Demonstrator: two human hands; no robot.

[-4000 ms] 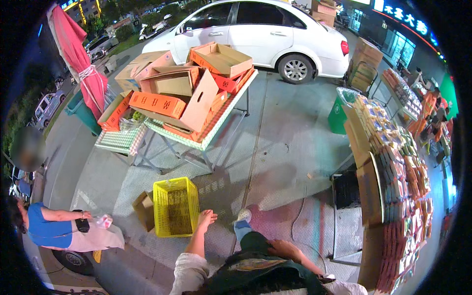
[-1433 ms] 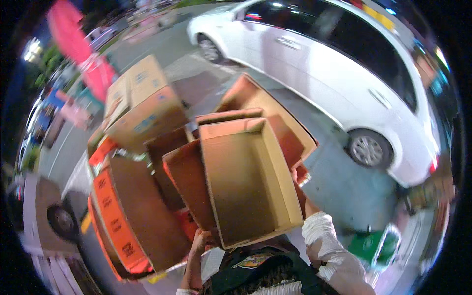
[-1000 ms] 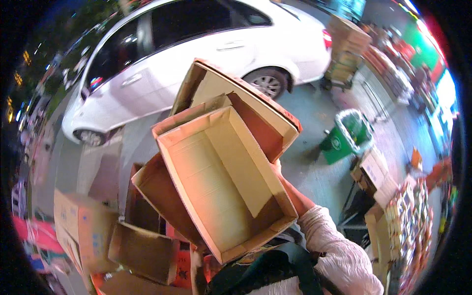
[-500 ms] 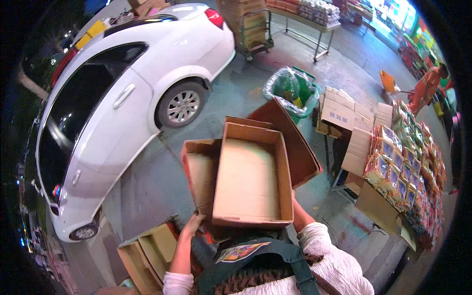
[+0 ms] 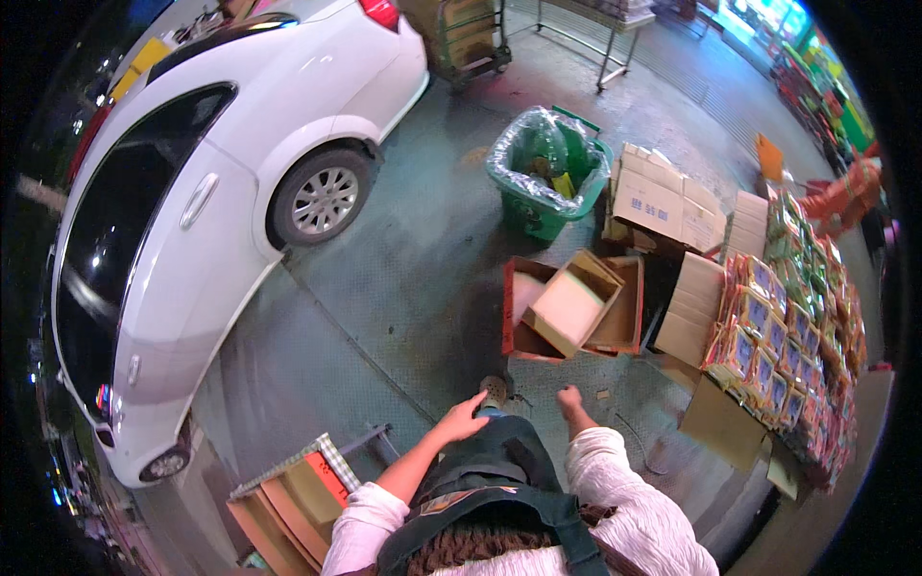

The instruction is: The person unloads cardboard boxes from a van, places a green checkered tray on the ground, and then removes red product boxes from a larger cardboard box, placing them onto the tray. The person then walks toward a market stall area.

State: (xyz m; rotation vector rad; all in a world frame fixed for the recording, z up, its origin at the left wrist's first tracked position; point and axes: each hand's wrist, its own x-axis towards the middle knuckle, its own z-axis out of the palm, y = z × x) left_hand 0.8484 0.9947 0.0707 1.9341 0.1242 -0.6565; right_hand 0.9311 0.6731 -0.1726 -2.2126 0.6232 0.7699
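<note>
At far left stands a white sedan [image 5: 192, 221]. The left hand [image 5: 468, 419] is empty, its fingers loosely extended. A green trash bin [image 5: 538, 219] stands farther off. The right hand [image 5: 572, 396] looks empty too, fingers curled in. Just beyond it, below the bin, is the top cardboard tray [image 5: 573, 305], open side upward, its long axis slanting from lower left to upper right across two red-edged trays [image 5: 620, 312]. Stacked packets [image 5: 783, 336] are farther right.
</note>
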